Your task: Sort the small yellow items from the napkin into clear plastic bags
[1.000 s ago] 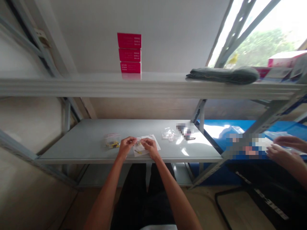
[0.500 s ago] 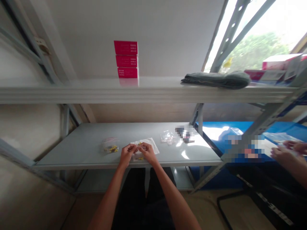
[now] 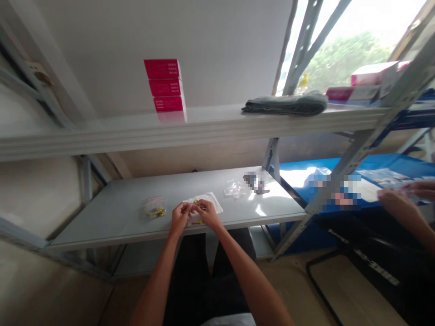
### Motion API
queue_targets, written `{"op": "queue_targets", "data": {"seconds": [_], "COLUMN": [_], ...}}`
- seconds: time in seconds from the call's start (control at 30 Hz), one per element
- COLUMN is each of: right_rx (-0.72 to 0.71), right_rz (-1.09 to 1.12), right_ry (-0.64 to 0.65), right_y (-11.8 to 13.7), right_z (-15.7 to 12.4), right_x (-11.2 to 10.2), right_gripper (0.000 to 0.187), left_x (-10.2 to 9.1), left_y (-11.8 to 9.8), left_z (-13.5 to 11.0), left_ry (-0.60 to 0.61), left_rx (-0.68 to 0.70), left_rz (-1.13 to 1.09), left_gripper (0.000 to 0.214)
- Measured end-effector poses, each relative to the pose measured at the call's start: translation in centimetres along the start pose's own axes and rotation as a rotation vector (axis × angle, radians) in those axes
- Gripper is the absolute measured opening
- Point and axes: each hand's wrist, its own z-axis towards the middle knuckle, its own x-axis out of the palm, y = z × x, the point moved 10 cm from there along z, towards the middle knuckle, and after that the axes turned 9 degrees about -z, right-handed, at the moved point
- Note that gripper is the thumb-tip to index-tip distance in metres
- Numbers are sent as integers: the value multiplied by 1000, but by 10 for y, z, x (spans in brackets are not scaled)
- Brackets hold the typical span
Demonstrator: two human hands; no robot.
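Note:
My left hand (image 3: 179, 216) and my right hand (image 3: 205, 213) meet over the front edge of a grey metal shelf (image 3: 129, 208), fingers pinched together on a small thing too tiny to name. Under them lies a white sheet (image 3: 213, 200) with a few small yellow parts on it. A small clear bag of yellow parts (image 3: 153, 209) lies to the left of my left hand. Another clear bag (image 3: 234, 189) lies to the right, further back.
Three pink boxes (image 3: 165, 86) stand stacked on the upper shelf, a folded grey cloth (image 3: 285, 104) to their right. Another person's hands (image 3: 401, 201) work over a blue surface (image 3: 384, 165) at the right. Slanted steel uprights (image 3: 370, 131) frame the shelving.
My hands have come together from slightly apart and now pinch at one spot near the shelf's front edge. The view has tilted and shifted left.

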Motion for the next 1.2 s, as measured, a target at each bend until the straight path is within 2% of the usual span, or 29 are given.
{"op": "queue_targets", "data": {"seconds": [0.13,0.33,0.57,0.7,0.8,1.03,1.2], "right_rx": [-5,21,42,29,11,1,2], "right_rz": [-23,-27,10,-27,-50,-3,36], "right_ry": [-16,-16,22,-15,-50,4,-7], "right_y": [-3,-4,-11,-7,-2,-8,-8], "right_z": [2,1,1,1,0,2,1], "right_x": [-2,-8,0,-4,-10,-1,-2], "right_gripper": [34,38,42,44,47,48,40], "left_x": [-5,1,-1,-5,-2,-4,-2], "left_y": [-1,2,-5,-6,-2,0,-4], "left_z": [0,0,-2,-2,-2,-2,-3], "left_ry": [-58,2,-29,-63,-32,-26,-28], "left_rx": [7,-54,8,33,-1,11,20], "left_rz": [-48,-100,-31,-35,-45,-66,-70], "left_gripper": [47,46,42,40,42,38,38]}}
